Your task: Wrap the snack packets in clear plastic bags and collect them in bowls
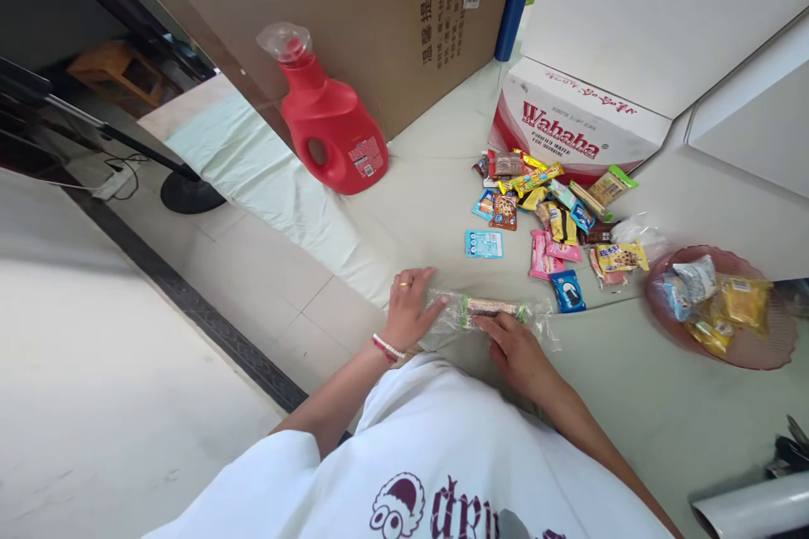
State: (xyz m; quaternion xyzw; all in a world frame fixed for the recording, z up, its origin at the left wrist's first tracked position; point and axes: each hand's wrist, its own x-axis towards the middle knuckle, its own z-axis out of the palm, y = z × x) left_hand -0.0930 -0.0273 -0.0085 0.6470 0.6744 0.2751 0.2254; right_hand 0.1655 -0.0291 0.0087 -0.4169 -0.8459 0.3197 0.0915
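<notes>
locate the clear-wrapped bar (496,306) on the pale table cover (423,219), close in front of the white shirt (442,429) and between the two hands. for the left hand (408,303), read as wide: fingers loosely spread, thumb at the left end of the clear wrapper. for the right hand (515,349), read as partly curled, with a finger resting on the bar and hiding part of it; cannot tell whether gripped.

note the light blue packet (484,244) lying alone, just beyond the bar. beyond and to the right, find the heap of snack packets (562,223), standing between the right hand and the white-and-red carton (569,114). near the heap's front, see the dark blue packet (568,291). at far right, see the pink translucent dish (780,341), holding yellow and pale packets (746,303).

beyond the left hand, note the red jug (347,130), upright before the large cardboard box (354,0). behind the carton's left end, note the blue cylinder (515,8).
</notes>
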